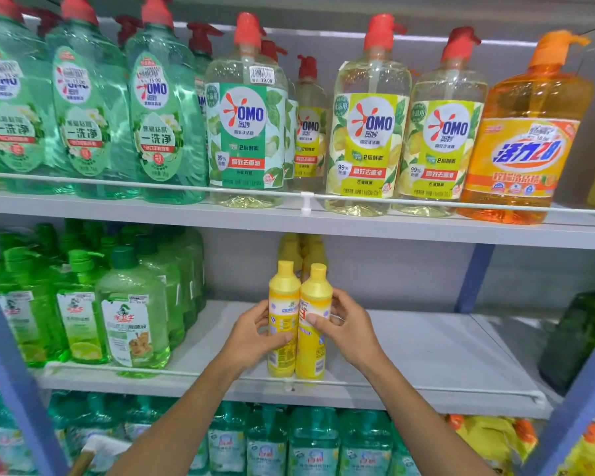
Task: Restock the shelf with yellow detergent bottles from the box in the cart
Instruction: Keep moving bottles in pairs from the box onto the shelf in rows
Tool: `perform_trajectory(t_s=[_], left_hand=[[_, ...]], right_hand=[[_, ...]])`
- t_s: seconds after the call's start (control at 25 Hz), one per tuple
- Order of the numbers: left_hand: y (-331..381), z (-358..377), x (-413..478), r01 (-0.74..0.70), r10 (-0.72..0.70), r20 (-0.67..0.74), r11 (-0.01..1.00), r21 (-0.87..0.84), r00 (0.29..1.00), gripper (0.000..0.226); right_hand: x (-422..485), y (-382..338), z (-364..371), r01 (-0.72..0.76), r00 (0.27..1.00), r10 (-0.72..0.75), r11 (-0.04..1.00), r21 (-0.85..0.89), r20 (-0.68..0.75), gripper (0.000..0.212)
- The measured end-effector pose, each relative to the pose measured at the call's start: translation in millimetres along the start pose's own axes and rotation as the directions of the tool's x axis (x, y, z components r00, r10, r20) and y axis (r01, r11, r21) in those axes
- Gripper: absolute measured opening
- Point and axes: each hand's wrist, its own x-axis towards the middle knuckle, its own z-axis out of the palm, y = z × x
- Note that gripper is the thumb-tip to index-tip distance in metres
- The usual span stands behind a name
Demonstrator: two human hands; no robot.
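L hand (251,334): fingers wrap left yellow bottle (282,297).
R hand (347,324): fingers wrap right yellow bottle (316,297).
Pair: upright, touching, on shelf (426,345); green bottles (131,324) at 9 o'clock.

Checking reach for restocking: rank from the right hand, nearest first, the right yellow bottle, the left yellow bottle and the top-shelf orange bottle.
1. Right yellow bottle: in the right hand grip.
2. Left yellow bottle: beside it, just left.
3. Orange bottle: shelf above, far right.
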Motion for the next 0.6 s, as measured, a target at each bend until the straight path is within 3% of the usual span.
perform_trajectory(t_s=[0.32,0.48,0.6], left_hand=[[-1.7,6.8,3.6,0.006,0.006,-0.101,0.993,0.120,0.995,0.063],[2.7,2.4,4.5,0.008,-0.009,0.013,0.996,0.092,1.000,0.060],[3.2,-11.2,3.4,0.050,-0.061,0.123,0.995,0.083,0.991,0.053]], right_hand=[[1.2,9.5,-6.2,-0.020,0.997,0.016,0.999,0.050,0.081,0.051],[-4.1,9.4,-8.9,-0.030,0.994,0.025,0.998,0.047,0.102,0.048],[-10.5,8.4,-3.7,0.013,0.999,-0.012,0.999,-0.043,0.031,0.055]])
